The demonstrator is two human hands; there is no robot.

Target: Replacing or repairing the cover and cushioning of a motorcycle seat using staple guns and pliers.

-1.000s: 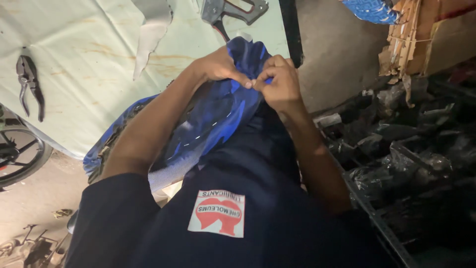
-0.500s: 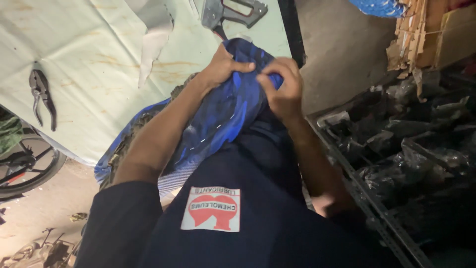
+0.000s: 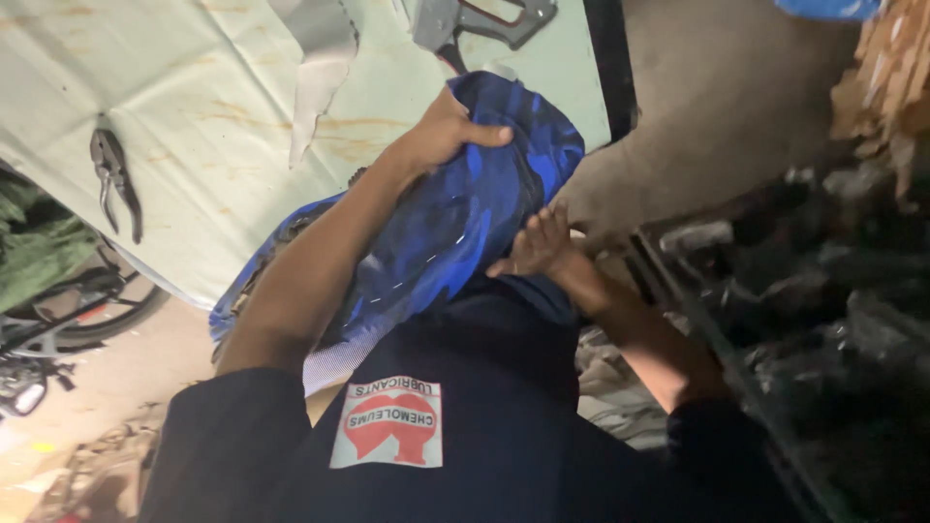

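A blue patterned cover point(image 3: 455, 218) is stretched over a rounded object held against my body, its lower edge trailing down to the left. My left hand point(image 3: 441, 131) grips the top of the cover, thumb pressed across the fabric. My right hand point(image 3: 542, 242) lies lower on the right side of the cover, fingers spread flat against its edge. Whatever sits beneath the cover is hidden.
A pale green sheet-covered table point(image 3: 194, 116) lies ahead, with pliers point(image 3: 114, 179) at its left and a grey staple gun point(image 3: 480, 19) at the top. Dark metal parts point(image 3: 823, 310) fill a rack on the right. Part of a bicycle point(image 3: 58, 320) shows at left.
Both hands were pinching the cover together at its top. Now the right hand has let go and dropped lower to the cover's right edge, while the left hand stays gripping the top.
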